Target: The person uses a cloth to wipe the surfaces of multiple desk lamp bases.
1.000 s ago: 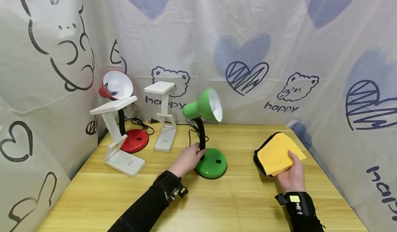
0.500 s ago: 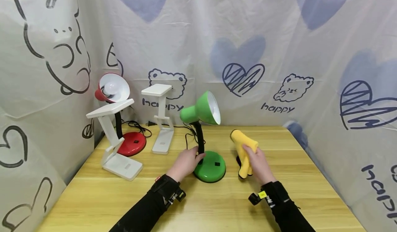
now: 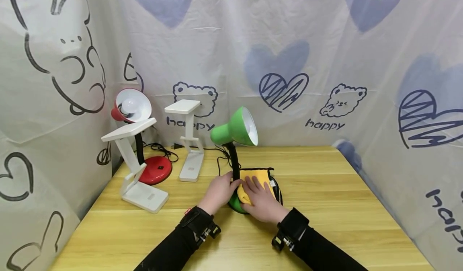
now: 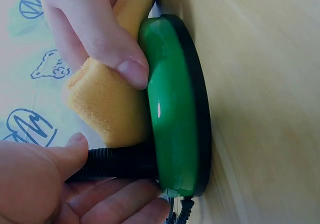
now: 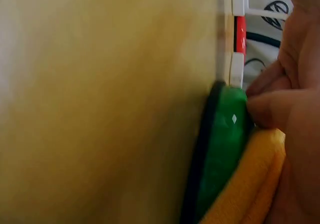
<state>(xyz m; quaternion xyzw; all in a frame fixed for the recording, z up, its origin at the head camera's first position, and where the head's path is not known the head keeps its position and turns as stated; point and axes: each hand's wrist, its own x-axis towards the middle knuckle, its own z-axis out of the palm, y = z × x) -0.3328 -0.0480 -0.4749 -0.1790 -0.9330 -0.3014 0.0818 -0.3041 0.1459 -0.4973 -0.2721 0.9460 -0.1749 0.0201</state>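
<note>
Left hand [image 3: 218, 190] grips green lamp [image 3: 236, 131] neck — flat right hand [image 3: 262, 202] presses yellow cloth [image 3: 258, 177] on base.

The head view looks forward and down from above the bench [image 3: 325, 222], taking in the whole top, both arms and the curtain behind. The left wrist view sits very close, turned sideways, filling its frame with the lamp base [image 4: 175, 108] and the cloth [image 4: 107, 101]. The right wrist view is closer still, low along the bench [image 5: 100, 103], meeting the same base [image 5: 222, 149] edge-on. All three share the base [image 3: 235, 203] and the cloth [image 3: 255, 178].
</note>
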